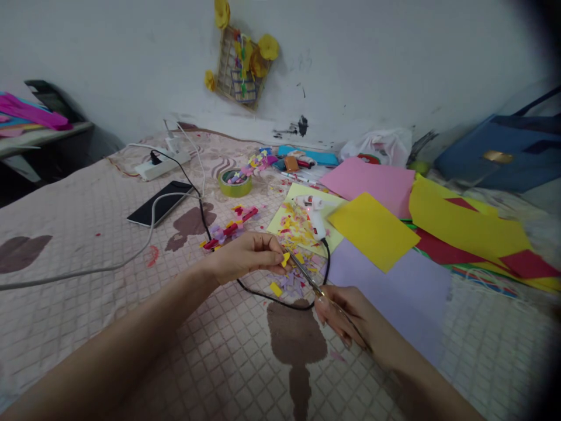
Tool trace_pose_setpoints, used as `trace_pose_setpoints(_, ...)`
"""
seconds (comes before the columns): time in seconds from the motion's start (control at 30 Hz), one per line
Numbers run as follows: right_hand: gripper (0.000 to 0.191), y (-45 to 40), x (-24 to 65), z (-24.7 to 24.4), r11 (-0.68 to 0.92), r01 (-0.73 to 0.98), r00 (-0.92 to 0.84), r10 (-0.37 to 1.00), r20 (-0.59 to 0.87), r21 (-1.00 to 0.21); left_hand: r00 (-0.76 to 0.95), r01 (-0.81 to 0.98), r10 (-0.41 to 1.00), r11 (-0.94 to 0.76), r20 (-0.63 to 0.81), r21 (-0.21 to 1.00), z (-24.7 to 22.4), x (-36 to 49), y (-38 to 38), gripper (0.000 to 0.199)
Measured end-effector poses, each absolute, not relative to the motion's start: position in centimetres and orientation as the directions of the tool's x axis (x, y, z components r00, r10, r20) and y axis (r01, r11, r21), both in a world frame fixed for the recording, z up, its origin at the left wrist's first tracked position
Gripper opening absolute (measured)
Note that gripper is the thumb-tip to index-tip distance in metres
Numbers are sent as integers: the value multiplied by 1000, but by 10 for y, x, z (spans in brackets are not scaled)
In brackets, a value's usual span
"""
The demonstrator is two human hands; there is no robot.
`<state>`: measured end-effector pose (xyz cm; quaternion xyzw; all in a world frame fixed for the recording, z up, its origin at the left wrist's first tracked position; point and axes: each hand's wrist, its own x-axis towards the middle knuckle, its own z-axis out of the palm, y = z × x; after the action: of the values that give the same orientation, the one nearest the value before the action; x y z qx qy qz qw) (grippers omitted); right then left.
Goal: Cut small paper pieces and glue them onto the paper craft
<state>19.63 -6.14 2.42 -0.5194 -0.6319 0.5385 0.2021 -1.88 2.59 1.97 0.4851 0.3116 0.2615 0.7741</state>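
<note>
Between thumb and fingers, my left hand (252, 255) pinches a small yellow paper piece (286, 259). My right hand (346, 316) grips metal scissors (307, 275) by the handles, and their blades point up and left to the yellow piece; whether they are parted I cannot make out. Lilac, yellow and pink paper scraps (291, 283) lie just beyond and below the blades. Behind them a white glue gun (314, 216) rests on a pale yellow sheet (280, 213) strewn with scraps. A red stick with small paper flowers (230, 229) lies beyond my left hand.
A black cord (272, 299) loops near both hands. A phone (161, 203), power strip (162, 165) and tape roll (235, 183) sit left and behind. Coloured sheets (374, 231) spread right; a blue bag (499, 153) stands back right.
</note>
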Motion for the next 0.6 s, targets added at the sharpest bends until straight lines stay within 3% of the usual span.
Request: trace_pose_setpoints(0.6,38,-61,202,18,-86,447,-421,858,-294,-890,694,-98,690,373,-205,922,21,-20,27,14)
